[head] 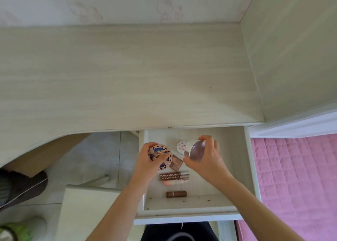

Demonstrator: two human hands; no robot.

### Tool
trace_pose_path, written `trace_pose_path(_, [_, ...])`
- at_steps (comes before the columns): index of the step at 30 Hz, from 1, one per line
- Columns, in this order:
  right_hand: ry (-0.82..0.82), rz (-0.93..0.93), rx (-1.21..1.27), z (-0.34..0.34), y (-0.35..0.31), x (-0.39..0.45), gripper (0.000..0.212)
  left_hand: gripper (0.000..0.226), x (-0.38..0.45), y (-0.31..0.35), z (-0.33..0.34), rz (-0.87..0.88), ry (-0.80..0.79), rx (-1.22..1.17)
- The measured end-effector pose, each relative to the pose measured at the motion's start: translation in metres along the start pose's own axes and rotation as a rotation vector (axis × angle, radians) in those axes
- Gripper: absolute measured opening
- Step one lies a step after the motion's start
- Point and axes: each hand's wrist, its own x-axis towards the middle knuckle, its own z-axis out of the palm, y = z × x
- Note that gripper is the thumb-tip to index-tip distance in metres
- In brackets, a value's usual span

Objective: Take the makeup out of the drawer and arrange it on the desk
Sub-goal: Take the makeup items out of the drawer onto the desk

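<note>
Here, what you have in front of you:

Left hand: your left hand [148, 161] is down in the open white wooden drawer [252, 167], fingers and thumb curled round the round flat compact with a blue-and-cream patterned lid [161, 154]; you are grasping it at the drawer's left side.

Right hand: your right hand [207, 156] grips the round clear-lidded case with a pale pink top [196, 150], held tilted so its top faces left, above the drawer's middle; your fingers wrap its far edge and your thumb is on its near edge.

Small jar: a small round white jar with a pink floral lid [182, 146] lies on the drawer floor just left of the clear-lidded case, partly hidden behind it.

Square palette: a small brownish square palette [176, 162] lies between your two hands, its left corner tucked under the patterned compact.

Tubes: a brown tube printed COLORKEY [173, 176] lies crosswise below the palette, with a slim pale pink tube with a white cap [176, 182] just beside it on the near side.

Lipstick: a short brown cylindrical lipstick [176, 194] lies crosswise near the drawer's front wall, apart from the tubes.

Desk: the pale wood-grain desk top [127, 76] stretches beyond the drawer.

Surroundings: a pink quilted bedcover [295, 177] is on the right; a white stool top [87, 209] stands left of the drawer.
</note>
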Motion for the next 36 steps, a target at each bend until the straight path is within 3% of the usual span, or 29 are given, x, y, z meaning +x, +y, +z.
trace_pose_path(8, [0.105,-0.192,-0.099,-0.009,-0.049,0.019,0.075,0.038,0.007,0.052,-0.036,0.059,0.079,-0.203])
trace_pose_path(16, [0.133,-0.228,0.022,-0.026,-0.082,0.065,0.074,0.047,0.047,0.089,-0.045,0.045,0.116,-0.272])
trace_pose_path(36, [0.065,-0.428,-0.612,-0.012,-0.126,0.256,0.073,0.047,0.218,0.152,-0.057,0.213,0.19,0.101])
